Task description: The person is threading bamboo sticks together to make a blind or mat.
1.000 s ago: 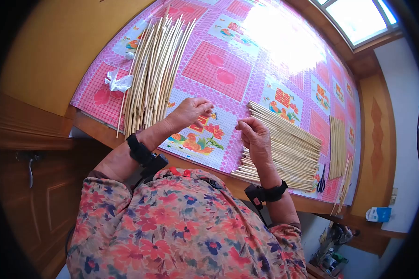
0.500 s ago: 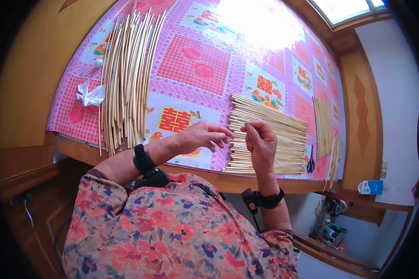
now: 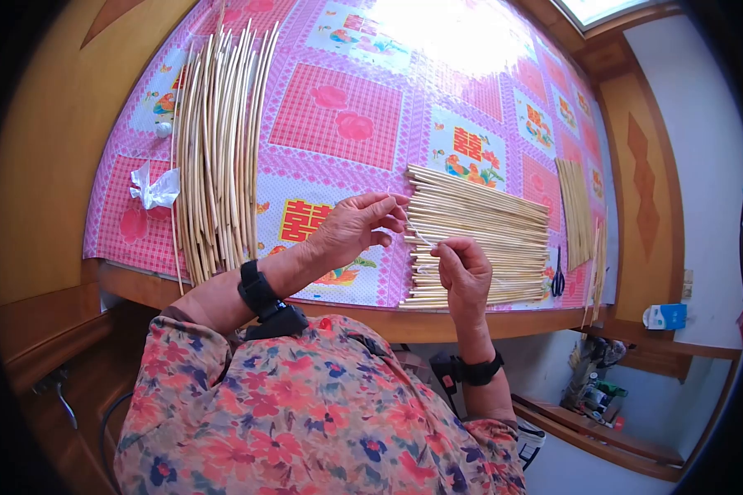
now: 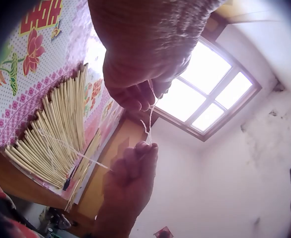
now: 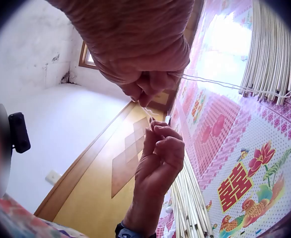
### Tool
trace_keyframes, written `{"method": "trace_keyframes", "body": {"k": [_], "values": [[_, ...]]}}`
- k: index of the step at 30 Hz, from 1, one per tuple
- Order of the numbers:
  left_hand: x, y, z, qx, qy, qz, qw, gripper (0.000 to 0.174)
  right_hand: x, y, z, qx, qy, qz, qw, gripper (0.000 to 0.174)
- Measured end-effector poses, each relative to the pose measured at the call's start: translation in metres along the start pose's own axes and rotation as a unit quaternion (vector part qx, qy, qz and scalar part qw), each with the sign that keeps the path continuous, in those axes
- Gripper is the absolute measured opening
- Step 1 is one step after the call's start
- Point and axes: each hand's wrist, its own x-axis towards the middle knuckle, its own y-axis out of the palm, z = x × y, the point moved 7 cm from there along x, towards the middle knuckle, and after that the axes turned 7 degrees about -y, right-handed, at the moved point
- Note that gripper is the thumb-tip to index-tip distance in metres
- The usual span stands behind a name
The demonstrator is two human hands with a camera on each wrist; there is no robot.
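Note:
Both hands are raised over the table's near side. The left hand (image 3: 357, 227) pinches a white string (image 3: 422, 238), which runs to the pinched thumb and fingers of the right hand (image 3: 466, 272). In the left wrist view, a short loose end of the string (image 4: 150, 124) hangs between the left hand (image 4: 145, 54) and the right hand (image 4: 130, 181). Another strand leads from the right hand to a row of sticks (image 3: 487, 235), laid side by side. The right wrist view has the left hand (image 5: 159, 161) below the right hand (image 5: 140, 54), fingertips close together.
A pile of long loose sticks (image 3: 223, 157) lies at the left, beside a crumpled white plastic piece (image 3: 155, 188). Farther right are dark scissors (image 3: 558, 280), a smaller stick bundle (image 3: 574, 214) and a few thin sticks (image 3: 596, 268). Patterned cloth (image 3: 338, 115) covers the table.
The head view has swung rightward. Since half a second ago, the left hand has risen slightly and drawn a little away from the right; the string now shows between them.

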Motion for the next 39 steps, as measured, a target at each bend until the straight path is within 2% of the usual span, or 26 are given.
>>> {"method": "trace_keyframes", "body": {"k": [12, 16, 22, 23, 25, 26, 30, 34, 39], "values": [[-0.001, -0.003, -0.01, 0.003, 0.037, -0.024, 0.999, 0.018, -0.011, -0.01, -0.004, -0.01, -0.01, -0.025, 1.0, 0.006], [-0.003, 0.004, -0.01, -0.022, 0.055, -0.013, 0.998, 0.019, -0.011, -0.015, -0.002, -0.015, -0.027, -0.074, 0.997, 0.008], [-0.005, 0.016, 0.004, -0.006, -0.03, 0.091, 0.995, 0.019, -0.009, -0.021, -0.002, 0.05, -0.038, -0.105, 0.992, 0.01], [-0.006, 0.018, 0.004, -0.006, -0.032, 0.094, 0.995, 0.019, -0.009, -0.021, 0.0, 0.053, -0.038, -0.111, 0.992, 0.01], [-0.006, 0.02, 0.013, 0.109, -0.077, 0.041, 0.99, 0.021, -0.012, -0.022, 0.005, 0.058, -0.037, -0.122, 0.99, 0.011], [-0.006, 0.021, 0.016, 0.147, -0.067, 0.021, 0.987, 0.022, -0.013, -0.022, 0.006, 0.057, -0.038, -0.123, 0.99, 0.011], [-0.006, 0.034, 0.023, 0.184, -0.077, -0.009, 0.98, 0.022, -0.014, -0.014, 0.017, 0.012, -0.085, -0.098, 0.991, 0.012], [-0.005, 0.039, 0.026, 0.188, -0.063, 0.0, 0.98, 0.023, -0.017, 0.003, 0.027, -0.051, -0.13, -0.045, 0.989, 0.011], [-0.008, 0.044, 0.023, 0.179, -0.057, 0.013, 0.982, 0.024, -0.02, 0.002, 0.021, -0.058, -0.117, -0.031, 0.991, 0.011]]}}
